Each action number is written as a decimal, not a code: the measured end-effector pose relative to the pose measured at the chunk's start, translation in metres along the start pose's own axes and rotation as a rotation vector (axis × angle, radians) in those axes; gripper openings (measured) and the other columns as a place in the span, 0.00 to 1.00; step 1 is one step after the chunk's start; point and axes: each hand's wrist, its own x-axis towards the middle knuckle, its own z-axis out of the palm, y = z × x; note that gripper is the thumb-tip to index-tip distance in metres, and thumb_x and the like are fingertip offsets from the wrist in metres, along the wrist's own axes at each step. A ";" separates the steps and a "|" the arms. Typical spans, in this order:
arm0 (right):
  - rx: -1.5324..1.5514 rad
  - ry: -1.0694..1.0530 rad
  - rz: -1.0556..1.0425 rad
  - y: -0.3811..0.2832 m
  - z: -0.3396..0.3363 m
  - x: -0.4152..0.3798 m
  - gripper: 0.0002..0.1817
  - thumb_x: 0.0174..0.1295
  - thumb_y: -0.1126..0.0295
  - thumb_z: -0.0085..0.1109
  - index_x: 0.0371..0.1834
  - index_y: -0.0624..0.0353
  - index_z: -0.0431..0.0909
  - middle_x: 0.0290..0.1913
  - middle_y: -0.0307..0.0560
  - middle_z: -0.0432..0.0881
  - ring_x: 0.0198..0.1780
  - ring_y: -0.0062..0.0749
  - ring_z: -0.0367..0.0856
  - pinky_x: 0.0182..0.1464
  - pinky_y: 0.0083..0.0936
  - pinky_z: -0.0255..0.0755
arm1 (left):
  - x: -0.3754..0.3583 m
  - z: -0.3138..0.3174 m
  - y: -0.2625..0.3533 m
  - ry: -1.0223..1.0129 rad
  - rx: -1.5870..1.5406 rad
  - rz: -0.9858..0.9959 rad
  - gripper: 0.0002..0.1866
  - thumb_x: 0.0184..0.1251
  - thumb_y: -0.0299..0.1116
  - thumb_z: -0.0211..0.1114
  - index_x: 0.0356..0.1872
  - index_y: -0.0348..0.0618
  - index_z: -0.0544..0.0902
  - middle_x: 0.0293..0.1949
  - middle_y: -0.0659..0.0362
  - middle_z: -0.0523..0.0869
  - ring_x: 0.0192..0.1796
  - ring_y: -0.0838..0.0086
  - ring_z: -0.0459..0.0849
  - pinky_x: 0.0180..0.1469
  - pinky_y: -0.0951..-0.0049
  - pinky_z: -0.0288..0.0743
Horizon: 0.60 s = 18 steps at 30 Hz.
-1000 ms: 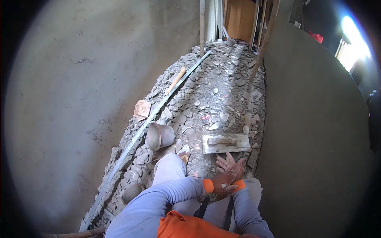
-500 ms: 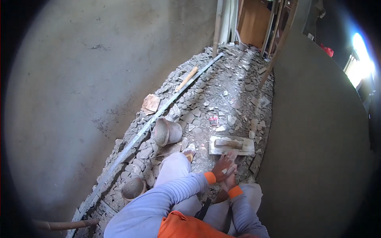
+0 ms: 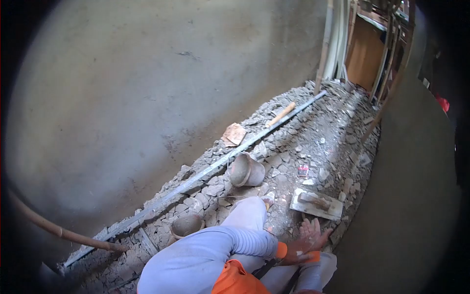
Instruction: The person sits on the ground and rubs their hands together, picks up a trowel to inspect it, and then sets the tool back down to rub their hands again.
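My left hand [image 3: 297, 246], in a grey-blue sleeve with an orange cuff, reaches across in front of me with its fingers stretched out. It overlaps my right hand [image 3: 320, 240], whose fingers I cannot separate clearly from the left's. No tool shows in either hand. Just beyond my fingertips lies a plastering float [image 3: 317, 203], a pale board with a wooden grip facing up. To the left, a mortar-stained bucket [image 3: 247, 171] is tipped on its side on the rubble. A second bucket [image 3: 187, 226] stands near my left knee, partly hidden.
Broken rubble [image 3: 289, 152] covers the floor between two plastered walls. A long metal straightedge [image 3: 205, 174] runs along the left side. Near it lie a wooden stick [image 3: 281, 114] and a brick-coloured slab [image 3: 234, 134]. A bamboo pole [image 3: 63, 232] juts in at lower left; a red packet [image 3: 303, 170] lies ahead.
The view has swung left, so the scene sits further right and is tilted. My hands are now lower and further back from the float, still together.
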 end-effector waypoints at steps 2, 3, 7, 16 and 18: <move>0.094 -0.007 -0.026 -0.006 -0.010 0.003 0.56 0.53 0.23 0.39 0.76 0.53 0.44 0.72 0.66 0.52 0.65 0.52 0.63 0.63 0.45 0.63 | -0.003 -0.019 0.023 -0.108 -0.006 -0.002 0.42 0.69 0.56 0.47 0.69 0.28 0.52 0.67 0.36 0.55 0.70 0.44 0.51 0.70 0.54 0.46; 0.041 -0.051 -0.002 -0.003 -0.010 0.003 0.56 0.53 0.22 0.38 0.76 0.52 0.44 0.71 0.66 0.53 0.64 0.51 0.64 0.63 0.45 0.64 | -0.005 -0.026 0.029 -0.163 -0.010 -0.003 0.43 0.68 0.56 0.48 0.71 0.30 0.49 0.72 0.37 0.47 0.75 0.43 0.41 0.74 0.55 0.40; -0.169 -0.205 0.181 0.006 -0.017 0.008 0.55 0.53 0.20 0.31 0.76 0.47 0.45 0.67 0.66 0.62 0.62 0.50 0.68 0.60 0.45 0.67 | 0.010 -0.010 0.010 0.009 0.158 0.232 0.42 0.69 0.55 0.48 0.73 0.35 0.47 0.74 0.39 0.42 0.76 0.45 0.39 0.74 0.52 0.38; -0.213 -0.245 0.269 0.045 -0.063 0.043 0.56 0.50 0.18 0.26 0.76 0.46 0.43 0.65 0.68 0.64 0.61 0.54 0.70 0.58 0.48 0.69 | 0.027 -0.020 -0.014 0.109 0.488 0.239 0.36 0.73 0.52 0.40 0.74 0.40 0.48 0.75 0.44 0.42 0.77 0.51 0.40 0.74 0.51 0.36; -0.161 -0.203 0.313 0.041 -0.059 0.041 0.56 0.51 0.18 0.26 0.76 0.46 0.42 0.65 0.68 0.64 0.61 0.54 0.71 0.58 0.48 0.69 | 0.029 -0.023 -0.005 0.080 0.485 0.222 0.35 0.74 0.51 0.39 0.74 0.40 0.48 0.75 0.44 0.42 0.77 0.51 0.40 0.74 0.51 0.36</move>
